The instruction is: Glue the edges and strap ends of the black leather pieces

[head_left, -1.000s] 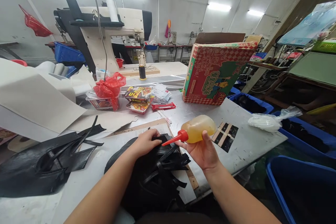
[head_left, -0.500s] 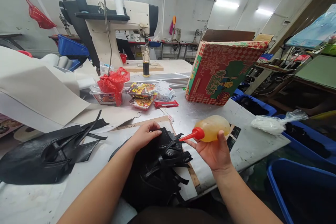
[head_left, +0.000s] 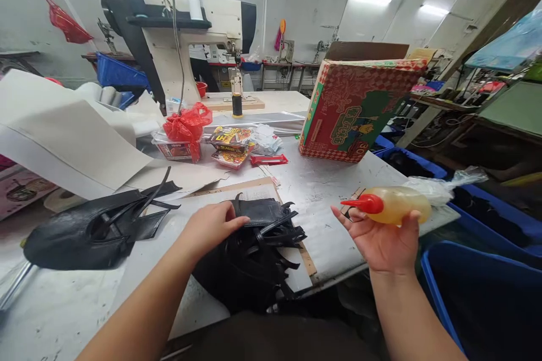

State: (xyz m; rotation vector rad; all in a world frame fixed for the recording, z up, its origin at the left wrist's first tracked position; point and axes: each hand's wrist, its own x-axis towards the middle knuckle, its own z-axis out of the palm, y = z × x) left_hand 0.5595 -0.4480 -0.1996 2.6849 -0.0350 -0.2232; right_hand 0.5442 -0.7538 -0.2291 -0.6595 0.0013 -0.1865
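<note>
My left hand pinches the left edge of a black leather piece, thumb on top and fingers curled. That piece lies on a pile of black leather pieces with cut strips at the table's front edge. In my right hand, off to the right of the pile, a squeeze bottle of yellowish liquid lies on its side. Its red nozzle points left, apart from the leather. Another black leather piece with straps rests on the left.
A sewing machine stands at the back. Snack packs, a red plastic bag and a red carton stand on the table. White sheets lie left; blue bins stand right.
My right hand has moved right with the bottle, taking the nozzle away from the leather. My left hand has shifted slightly left and down, and the top leather piece now lies flatter.
</note>
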